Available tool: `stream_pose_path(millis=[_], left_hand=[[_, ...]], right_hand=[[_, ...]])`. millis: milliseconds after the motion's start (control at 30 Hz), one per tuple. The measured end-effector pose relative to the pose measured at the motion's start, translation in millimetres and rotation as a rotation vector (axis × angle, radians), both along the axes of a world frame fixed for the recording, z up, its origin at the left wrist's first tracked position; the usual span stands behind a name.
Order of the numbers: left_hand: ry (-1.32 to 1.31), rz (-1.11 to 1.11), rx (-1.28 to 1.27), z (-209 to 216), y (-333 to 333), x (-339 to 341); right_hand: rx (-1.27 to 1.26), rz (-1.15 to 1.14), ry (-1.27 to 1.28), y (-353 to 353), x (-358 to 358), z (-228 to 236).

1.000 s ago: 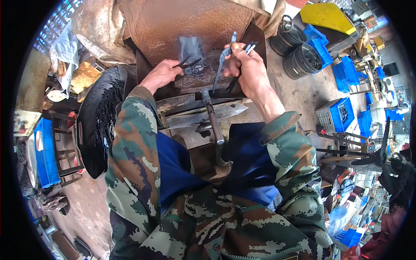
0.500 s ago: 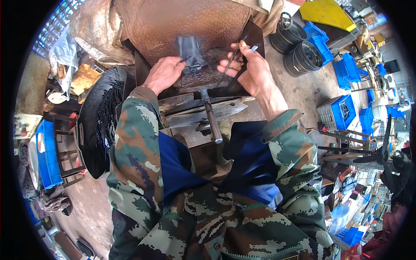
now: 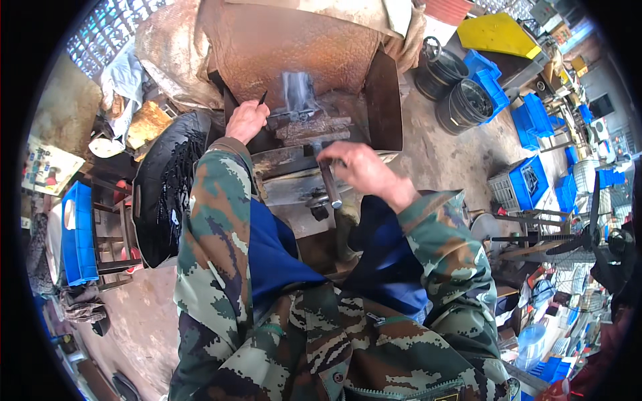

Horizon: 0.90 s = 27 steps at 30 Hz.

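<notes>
My left hand (image 3: 247,123) is closed on a thin dark strip (image 3: 262,98), its black tip poking up past the fingers. It is at the left side of an open-fronted metal housing (image 3: 384,100). Bent and slightly smeared, the fingers of my right hand (image 3: 368,170) are over the upper part of a round metal bar (image 3: 329,186); whether they grip it or hold anything is unclear. Behind the bar lies a rough, crusted metal block (image 3: 313,131). A greyish, shiny patch (image 3: 297,92) shows at the back of the housing, below a brown leathery sheet (image 3: 281,50).
A black tub (image 3: 157,194) with wet dark residue stands left of my arm. Dark buckets (image 3: 461,107), blue crates (image 3: 531,120) and a fan (image 3: 588,237) are on the right. Left of the tub is a blue bin (image 3: 79,230) by a wooden stand.
My right hand has moved down and left from the housing's right side to the bar; the thin dark pieces it held no longer show. My left hand has shifted left, its dark strip now pointing up.
</notes>
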State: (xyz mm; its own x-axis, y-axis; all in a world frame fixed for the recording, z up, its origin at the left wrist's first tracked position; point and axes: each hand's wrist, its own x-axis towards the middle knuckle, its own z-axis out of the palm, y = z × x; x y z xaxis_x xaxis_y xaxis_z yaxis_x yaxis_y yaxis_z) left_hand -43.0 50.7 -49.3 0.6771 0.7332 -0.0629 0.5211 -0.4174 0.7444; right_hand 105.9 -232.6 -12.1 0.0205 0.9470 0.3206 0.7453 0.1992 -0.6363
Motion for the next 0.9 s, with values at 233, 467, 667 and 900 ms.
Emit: stream_pose_path(millis=[233, 467, 667, 900], left_hand=[[-0.144, 0.107, -0.089, -10.3, -10.2, 6.4], [-0.360, 0.146, 0.206, -4.0, -10.5, 9.3], [-0.483, 0.316, 0.297, 11.7, -16.9, 14.3], [-0.394, 0.324, 0.210, 20.8, -19.9, 12.5]], right_hand=[[-0.169, 0.099, -0.209, -18.3, -13.5, -1.1], [-0.014, -0.034, 0.069, 10.1, -7.5, 16.3], [-0.005, -0.358, 0.656, 66.8, -2.1, 35.8], [0.035, -0.461, 0.609, 138.1, 24.9, 48.1]])
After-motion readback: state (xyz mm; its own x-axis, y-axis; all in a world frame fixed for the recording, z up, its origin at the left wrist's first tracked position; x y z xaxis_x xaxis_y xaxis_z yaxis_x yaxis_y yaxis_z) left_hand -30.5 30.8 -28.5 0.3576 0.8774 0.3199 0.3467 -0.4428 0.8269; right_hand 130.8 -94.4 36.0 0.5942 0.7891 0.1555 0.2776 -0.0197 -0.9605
